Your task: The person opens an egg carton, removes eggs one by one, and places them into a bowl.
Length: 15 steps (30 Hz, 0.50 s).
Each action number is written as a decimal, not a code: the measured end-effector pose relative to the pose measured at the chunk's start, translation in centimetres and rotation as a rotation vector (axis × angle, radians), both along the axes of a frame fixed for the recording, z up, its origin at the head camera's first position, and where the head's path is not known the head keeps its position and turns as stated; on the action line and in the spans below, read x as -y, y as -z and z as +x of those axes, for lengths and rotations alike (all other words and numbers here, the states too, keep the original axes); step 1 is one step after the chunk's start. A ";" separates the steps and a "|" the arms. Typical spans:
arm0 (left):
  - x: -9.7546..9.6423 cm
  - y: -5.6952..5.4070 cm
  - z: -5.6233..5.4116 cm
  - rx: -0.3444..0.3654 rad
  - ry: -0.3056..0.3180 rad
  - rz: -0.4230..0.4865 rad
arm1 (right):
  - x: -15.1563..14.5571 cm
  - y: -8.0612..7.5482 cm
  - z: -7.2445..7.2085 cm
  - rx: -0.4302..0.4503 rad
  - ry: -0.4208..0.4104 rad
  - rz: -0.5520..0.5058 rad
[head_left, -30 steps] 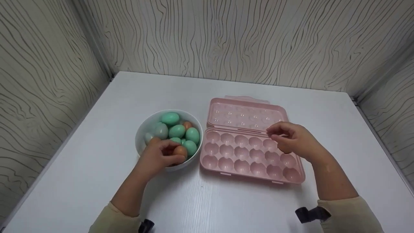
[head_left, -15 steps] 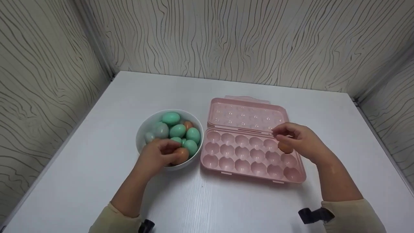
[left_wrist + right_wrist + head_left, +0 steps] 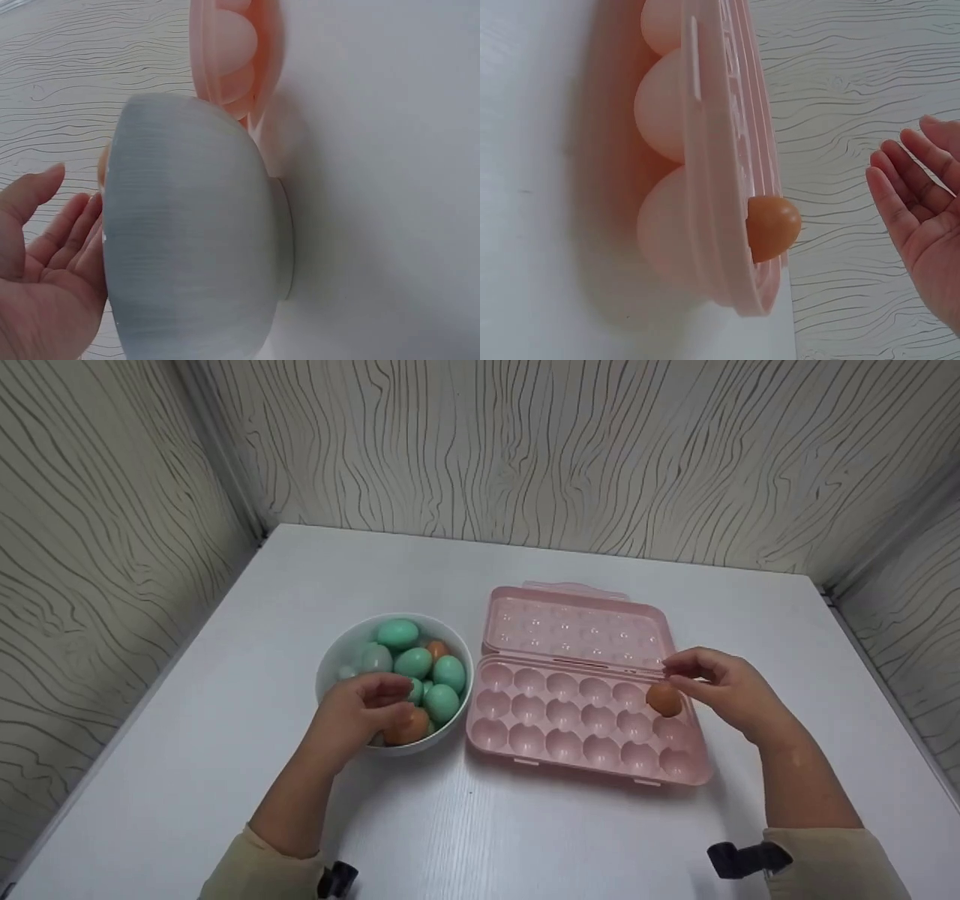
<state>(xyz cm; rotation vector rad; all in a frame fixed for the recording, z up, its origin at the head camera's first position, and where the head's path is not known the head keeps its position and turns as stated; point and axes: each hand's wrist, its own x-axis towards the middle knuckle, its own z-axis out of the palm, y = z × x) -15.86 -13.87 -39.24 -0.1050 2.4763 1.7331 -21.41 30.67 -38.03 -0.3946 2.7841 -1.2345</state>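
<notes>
My left hand hovers over the near left part of a white bowl, thumb and fingers apart with nothing between them. Just beside its thumb, a brown egg lies on top of the pile in the bowl. My right hand is off to the right of a pink egg carton, its fingers loosely bent and holding nothing. A second brown egg sits in the carton's back right cup. In the right wrist view that egg pokes above the rim, apart from the hand.
Several green eggs, pale ones and another brown egg lie in the bowl. The carton's lid is folded back behind the cups. Bowl and carton stand side by side on a white table with patterned walls around it.
My right hand has set its brown egg into the back right cup, let go and drawn back right. My left fingers have come off the brown egg in the bowl, which has shifted slightly.
</notes>
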 end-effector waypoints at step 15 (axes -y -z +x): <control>-2.6 -1.2 -1.5 -0.062 0.043 0.024 | -1.6 3.7 -1.1 0.101 0.149 0.131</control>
